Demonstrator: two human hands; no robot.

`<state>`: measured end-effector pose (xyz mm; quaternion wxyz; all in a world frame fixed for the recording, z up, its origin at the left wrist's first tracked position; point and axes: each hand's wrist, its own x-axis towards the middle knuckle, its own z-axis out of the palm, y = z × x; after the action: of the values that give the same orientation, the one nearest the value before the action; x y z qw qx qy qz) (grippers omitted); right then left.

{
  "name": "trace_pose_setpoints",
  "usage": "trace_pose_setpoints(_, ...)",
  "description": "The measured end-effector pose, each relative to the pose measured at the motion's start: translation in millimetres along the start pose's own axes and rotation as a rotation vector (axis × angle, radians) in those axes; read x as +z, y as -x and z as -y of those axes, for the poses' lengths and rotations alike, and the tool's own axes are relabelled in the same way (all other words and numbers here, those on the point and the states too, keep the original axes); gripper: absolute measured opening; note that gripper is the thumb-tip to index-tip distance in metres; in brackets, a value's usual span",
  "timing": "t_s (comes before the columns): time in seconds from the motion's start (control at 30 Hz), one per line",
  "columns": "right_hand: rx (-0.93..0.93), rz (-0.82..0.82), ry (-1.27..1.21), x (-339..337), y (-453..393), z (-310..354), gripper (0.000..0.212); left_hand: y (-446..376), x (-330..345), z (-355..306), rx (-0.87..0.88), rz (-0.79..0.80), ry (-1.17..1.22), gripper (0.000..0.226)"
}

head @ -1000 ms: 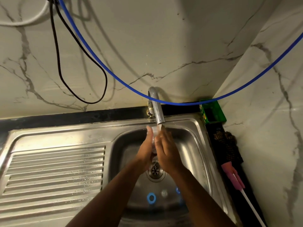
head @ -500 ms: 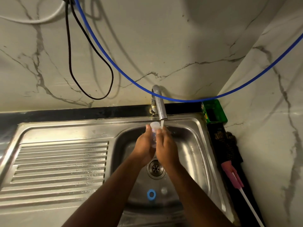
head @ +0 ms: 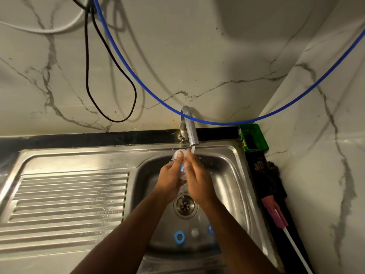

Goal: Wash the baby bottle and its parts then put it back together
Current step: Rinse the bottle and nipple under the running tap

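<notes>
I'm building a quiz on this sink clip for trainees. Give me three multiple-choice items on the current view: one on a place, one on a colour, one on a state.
1. Where does the blue ring lie?
A. on the draining board
B. on the sink basin floor, nearer the camera than the drain
C. on the black ledge

2. What colour is the small box in the corner behind the sink?
A. green
B. red
C. white

3. What is the tap doing?
A. it is off
B. it is running
C. it is hidden

Answers:
1 B: the blue ring sits in the sink basin below the drain.
2 A: the box by the wall is green.
3 B: a thin stream falls from the tap beside the clear bottle, which the left hand and right hand hold.
</notes>
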<state>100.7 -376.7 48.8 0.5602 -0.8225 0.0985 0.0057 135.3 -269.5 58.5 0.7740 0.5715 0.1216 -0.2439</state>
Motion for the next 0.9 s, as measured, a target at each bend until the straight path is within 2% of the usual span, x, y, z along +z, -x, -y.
trace_pose_setpoints(0.07,0.084,-0.014,-0.080,-0.9,-1.5,-0.3,0.030,-0.3,-3.4,1.8,0.003,-0.011,0.019,0.060)
trace_pose_setpoints(0.1,0.013,-0.047,-0.022,0.1,-0.3,0.4,0.034,-1.0,-4.1,3.2,-0.009,-0.014,0.020,0.059)
trace_pose_setpoints(0.2,-0.286,-0.013,0.241,9.9,10.0,-4.9,0.047,0.5,0.1,6.9,-0.096,-0.045,0.053,0.049)
trace_pose_setpoints(0.23,-0.295,-0.015,0.230,13.6,10.3,-6.5,0.050,1.7,1.0,9.0,-0.123,-0.040,0.063,0.049)
trace_pose_setpoints(0.3,-0.127,-0.038,0.026,14.4,10.0,1.3,0.049,4.0,3.0,10.2,-0.114,-0.028,0.068,0.063)
trace_pose_setpoints(0.37,0.104,-0.052,-0.161,12.3,4.4,6.6,0.030,4.3,4.6,13.9,-0.090,0.045,0.068,0.083)
trace_pose_setpoints(0.4,0.135,-0.054,-0.166,10.8,3.5,10.9,0.027,5.1,5.2,13.5,-0.094,0.079,0.048,0.085)
trace_pose_setpoints(0.43,0.122,-0.060,-0.157,9.0,2.7,9.4,0.034,2.9,3.2,15.7,-0.099,0.089,0.016,0.080)
trace_pose_setpoints(0.53,0.011,-0.022,-0.007,8.6,3.1,6.6,0.074,-6.8,-4.0,20.7,-0.082,0.079,-0.064,0.055)
trace_pose_setpoints(0.6,-0.063,0.046,0.083,6.5,-1.1,-4.4,0.072,-10.6,-4.5,20.6,-0.086,0.071,-0.037,0.048)
trace_pose_setpoints(0.7,0.016,0.189,-0.123,-1.2,-9.2,-5.0,0.062,-7.6,2.0,20.8,-0.151,0.096,0.034,0.062)
trace_pose_setpoints(0.8,-0.005,0.261,-0.169,-2.7,-16.7,-5.3,0.056,-10.0,-0.8,22.3,-0.149,0.095,0.071,0.065)
trace_pose_setpoints(0.9,0.153,0.183,-0.254,-3.4,-30.8,1.1,0.049,-12.9,0.9,18.7,-0.194,0.107,0.105,0.061)
